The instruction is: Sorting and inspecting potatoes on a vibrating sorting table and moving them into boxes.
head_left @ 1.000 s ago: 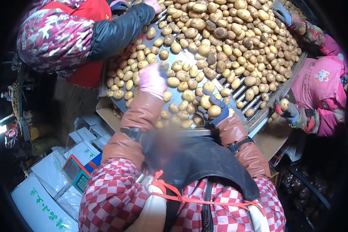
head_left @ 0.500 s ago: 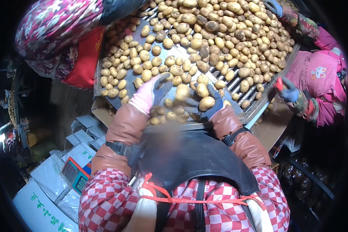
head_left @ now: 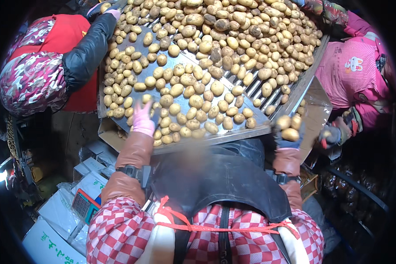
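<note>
My left hand [head_left: 144, 118], in a pink and dark glove, reaches over the loose potatoes at the front left of the metal sorting table [head_left: 268, 129]. It is slightly blurred; its fingers look apart, with no potato clearly held. Past the table's front right corner, my gloved right hand [head_left: 287, 141] cradles several potatoes [head_left: 290, 134], palm up. Round yellowish potatoes [head_left: 191, 102] lie scattered near my hands and form a big heap [head_left: 251, 33] farther back, some with dark soil on them.
Slatted bars [head_left: 255, 91] cross the table's right part. Cardboard boxes [head_left: 317, 105] stand below its right edge. At lower left are white plastic-wrapped boxes [head_left: 53, 240] and a red and teal scale [head_left: 84, 206]. Co-workers stand at left [head_left: 35, 75] and right [head_left: 350, 66].
My right hand has moved right, off the table edge, carrying potatoes. My left hand has shifted left. The left co-worker's arm now reaches to the far left edge. The whole view has shifted.
</note>
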The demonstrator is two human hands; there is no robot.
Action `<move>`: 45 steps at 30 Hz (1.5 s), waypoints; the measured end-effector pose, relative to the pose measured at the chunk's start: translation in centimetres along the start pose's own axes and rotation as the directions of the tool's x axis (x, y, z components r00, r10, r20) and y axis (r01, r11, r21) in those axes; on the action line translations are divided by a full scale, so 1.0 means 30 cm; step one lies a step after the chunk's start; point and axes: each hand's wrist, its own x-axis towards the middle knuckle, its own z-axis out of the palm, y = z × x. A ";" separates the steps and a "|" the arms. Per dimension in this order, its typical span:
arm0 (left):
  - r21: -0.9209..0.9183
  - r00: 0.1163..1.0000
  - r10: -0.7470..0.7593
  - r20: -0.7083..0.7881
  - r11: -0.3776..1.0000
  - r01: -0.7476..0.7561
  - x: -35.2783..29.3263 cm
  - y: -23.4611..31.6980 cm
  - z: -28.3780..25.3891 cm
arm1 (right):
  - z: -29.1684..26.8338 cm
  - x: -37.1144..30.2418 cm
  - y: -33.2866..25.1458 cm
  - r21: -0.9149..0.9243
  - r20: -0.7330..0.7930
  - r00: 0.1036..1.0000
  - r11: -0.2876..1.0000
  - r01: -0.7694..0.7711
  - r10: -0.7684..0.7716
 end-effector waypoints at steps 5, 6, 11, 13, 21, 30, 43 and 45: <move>-0.394 0.985 -0.170 -0.011 0.907 0.152 0.002 -0.111 -0.017 | -0.060 -0.091 -0.049 0.476 -0.464 0.750 0.847 -0.237 0.471; -0.514 0.979 -0.185 -0.091 0.850 0.113 0.000 -0.094 -0.013 | -0.045 -0.075 -0.107 0.417 -0.593 0.645 0.869 -0.266 0.482; -0.046 0.966 0.205 -0.158 0.976 -0.214 -0.082 0.183 -0.026 | 0.096 -0.075 0.263 -0.378 -0.047 0.996 0.924 0.055 -0.078; 0.035 0.958 0.243 -0.154 0.970 -0.240 -0.043 0.257 -0.068 | 0.213 -0.001 0.156 -0.247 0.129 0.990 0.965 0.084 -0.053; 0.039 0.939 -0.115 0.325 0.993 0.108 0.269 0.337 -0.072 | 0.489 0.336 -0.693 0.385 0.904 0.345 -0.129 -0.914 0.253; -0.553 0.958 0.122 0.260 0.832 0.044 0.133 0.353 -0.113 | 0.602 0.192 -0.498 0.467 0.880 0.472 -0.085 -0.880 -0.056; 0.056 0.933 -0.031 0.358 0.998 0.012 0.395 0.496 -0.006 | 0.586 0.171 -0.249 0.595 0.646 0.761 0.668 -0.447 -0.067; 0.021 0.943 -0.031 0.332 0.999 0.025 0.350 0.487 -0.029 | 0.475 0.196 -0.433 0.508 0.809 0.587 0.495 -0.705 0.005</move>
